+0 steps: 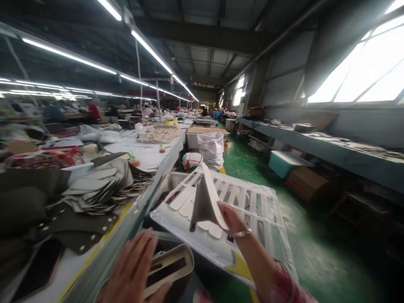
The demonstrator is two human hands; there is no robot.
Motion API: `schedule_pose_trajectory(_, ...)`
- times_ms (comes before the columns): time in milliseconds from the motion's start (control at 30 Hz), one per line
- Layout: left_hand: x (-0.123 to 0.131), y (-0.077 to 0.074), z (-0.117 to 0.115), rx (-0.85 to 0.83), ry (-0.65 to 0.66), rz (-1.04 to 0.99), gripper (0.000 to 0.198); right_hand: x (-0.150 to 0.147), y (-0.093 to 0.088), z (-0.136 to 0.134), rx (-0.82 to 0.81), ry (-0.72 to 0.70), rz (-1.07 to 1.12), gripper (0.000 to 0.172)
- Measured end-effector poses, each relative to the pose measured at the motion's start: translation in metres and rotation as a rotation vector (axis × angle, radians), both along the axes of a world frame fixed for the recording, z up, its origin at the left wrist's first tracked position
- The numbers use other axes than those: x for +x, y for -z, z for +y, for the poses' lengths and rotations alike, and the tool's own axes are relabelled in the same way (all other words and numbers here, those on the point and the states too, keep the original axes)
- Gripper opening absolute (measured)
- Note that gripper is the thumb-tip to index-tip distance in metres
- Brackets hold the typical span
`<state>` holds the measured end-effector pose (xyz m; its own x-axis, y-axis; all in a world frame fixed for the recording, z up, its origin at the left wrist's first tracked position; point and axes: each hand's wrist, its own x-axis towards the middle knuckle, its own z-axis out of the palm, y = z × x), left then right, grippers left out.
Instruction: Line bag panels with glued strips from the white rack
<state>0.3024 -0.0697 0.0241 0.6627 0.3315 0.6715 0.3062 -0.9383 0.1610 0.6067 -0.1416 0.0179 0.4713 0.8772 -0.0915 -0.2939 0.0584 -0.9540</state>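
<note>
Now | RH (232, 219) pinching bent gry/wht panel (205, 202) | LH (132, 265) grip unclear, nr rounded pc (188, 256)

The left hand (129, 269) is blurred, cut off by the bottom edge, and hides part of a cream-rimmed container (189, 257). The folded panel (203, 206) covers some slats of the white rack (269, 202). The large window (362, 71) runs past the frame; distant figures (93, 110) are too blurred to make out.

Just behind my right hand (232, 219) I wear a narrow silver-coloured wristband (242, 233); farther back, a red plaid fabric sleeve (284, 283).
</note>
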Motion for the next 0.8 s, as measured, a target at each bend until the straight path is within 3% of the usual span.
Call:
schedule_pose_trajectory(33, 0.009, -0.002, -0.002, -0.015, 0.025, 0.027, 0.069, -0.027, -0.004, 0.003, 0.002, -0.1, -0.053, 0.038)
schedule_pose_trajectory(100, 0.026, -0.007, 0.0, -0.148, 0.099, 0.06, 0.063, -0.072, -0.014, 0.003, 0.025, -0.28, -0.117, 0.054)
schedule_pose_trajectory(200, 0.027, -0.017, 0.017, -0.593, 0.075, -0.063, 0.058, -0.1, -0.033, -0.008, 0.176, -0.493, -0.25, 0.078)
schedule_pose_trajectory(300, 0.002, -0.035, 0.037, -1.059, 0.125, -0.187, 0.064, -0.091, -0.05, -0.012, 0.312, -0.346, -0.828, 0.082)
schedule_pose_trajectory(367, -0.016, -0.048, 0.042, -1.238, 0.245, -0.212, 0.067, -0.083, -0.052, -0.004, 0.286, -0.227, -1.236, 0.096)
schedule_pose_trajectory(400, -0.023, -0.052, 0.042, -1.274, 0.295, -0.211, 0.068, -0.082, -0.051, 0.003, 0.261, -0.243, -1.38, 0.101)
schedule_pose_trajectory(500, -0.038, -0.06, 0.037, -1.27, 0.347, -0.186, 0.065, -0.09, -0.04, 0.029, 0.229, -0.408, -1.555, 0.1)
schedule_pose_trajectory(600, -0.05, -0.06, 0.035, -1.217, 0.321, -0.131, 0.061, -0.104, -0.028, 0.046, 0.233, -0.443, -1.577, 0.091)
schedule_pose_trajectory(700, -0.065, -0.058, 0.039, -1.018, 0.208, -0.015, 0.052, -0.114, -0.019, 0.049, 0.219, -0.378, -1.574, 0.084)
schedule_pose_trajectory(800, -0.078, -0.052, 0.042, -0.752, 0.059, 0.174, 0.045, -0.119, -0.009, 0.044, 0.16, -0.423, -1.577, 0.077)
